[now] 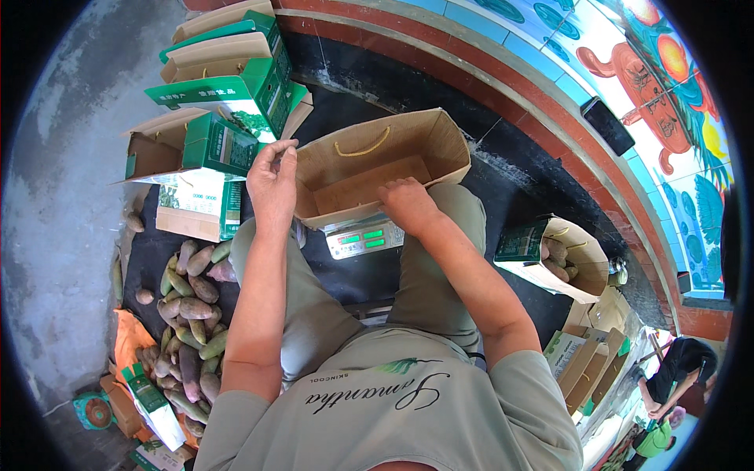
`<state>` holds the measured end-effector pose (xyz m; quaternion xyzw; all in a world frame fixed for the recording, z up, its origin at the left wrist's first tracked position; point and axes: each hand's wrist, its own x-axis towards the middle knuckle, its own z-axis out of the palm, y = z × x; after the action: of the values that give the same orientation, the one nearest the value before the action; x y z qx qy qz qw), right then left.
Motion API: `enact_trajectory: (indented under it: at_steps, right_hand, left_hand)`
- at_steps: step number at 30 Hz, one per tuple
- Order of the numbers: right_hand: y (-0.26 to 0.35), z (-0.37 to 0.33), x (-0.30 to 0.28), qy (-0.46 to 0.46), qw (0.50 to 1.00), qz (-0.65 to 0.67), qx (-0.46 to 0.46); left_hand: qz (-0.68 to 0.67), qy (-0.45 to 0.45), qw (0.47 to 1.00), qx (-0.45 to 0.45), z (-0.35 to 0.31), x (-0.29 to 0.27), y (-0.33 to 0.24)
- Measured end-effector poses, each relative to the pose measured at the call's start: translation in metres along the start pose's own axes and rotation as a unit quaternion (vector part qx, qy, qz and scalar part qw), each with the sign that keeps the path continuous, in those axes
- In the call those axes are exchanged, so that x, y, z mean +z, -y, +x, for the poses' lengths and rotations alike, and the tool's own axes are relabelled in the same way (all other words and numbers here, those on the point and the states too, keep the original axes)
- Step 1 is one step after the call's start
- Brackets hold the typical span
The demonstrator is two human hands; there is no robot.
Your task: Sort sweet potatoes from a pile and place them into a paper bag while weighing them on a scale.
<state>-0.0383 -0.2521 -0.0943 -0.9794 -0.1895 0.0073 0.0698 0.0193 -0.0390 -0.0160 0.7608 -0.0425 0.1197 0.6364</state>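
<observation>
An open cardboard box (369, 188) with a yellow cord handle stands in front of me, its bare brown bottom showing. It rests on a digital scale (365, 239) with green lit displays, between my knees. My left hand (272, 184) is at the box's left edge, its fingers curled and the thumb raised by the far corner. Over the near rim bends my right hand (410, 202), its fingertips just inside the box. Both hands look closed on the cardboard, though the left fingers are partly hidden.
Green and white cartons (228, 94) stand open at the far left. Below them lies a heap of long brown and green vegetables (192, 310). Right of me, another carton (565, 255) holds similar brown ones. A phone (606, 125) lies on the tiled ledge; a person (679, 377) sits far right.
</observation>
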Motion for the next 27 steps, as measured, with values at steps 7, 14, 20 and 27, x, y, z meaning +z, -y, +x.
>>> enact_trajectory:
  at_steps: [7,14,20,27]
  right_hand:
    - [-0.001,0.0,0.002,0.008,1.0,-0.004,-0.001]
    - [-0.002,0.0,0.003,-0.015,1.0,0.011,-0.004]
    - [-0.006,-0.006,-0.013,-0.146,0.984,0.099,-0.013]
    - [-0.046,-0.052,-0.05,-0.359,0.91,0.136,0.159]
  left_hand:
    - [0.008,-0.004,1.0,0.003,0.0,0.0,0.0]
    - [0.021,-0.004,1.0,-0.005,0.0,0.0,-0.003]
    - [0.017,-0.004,1.0,-0.008,-0.001,0.002,-0.002]
    - [0.013,0.001,1.0,-0.013,-0.002,-0.001,0.0]
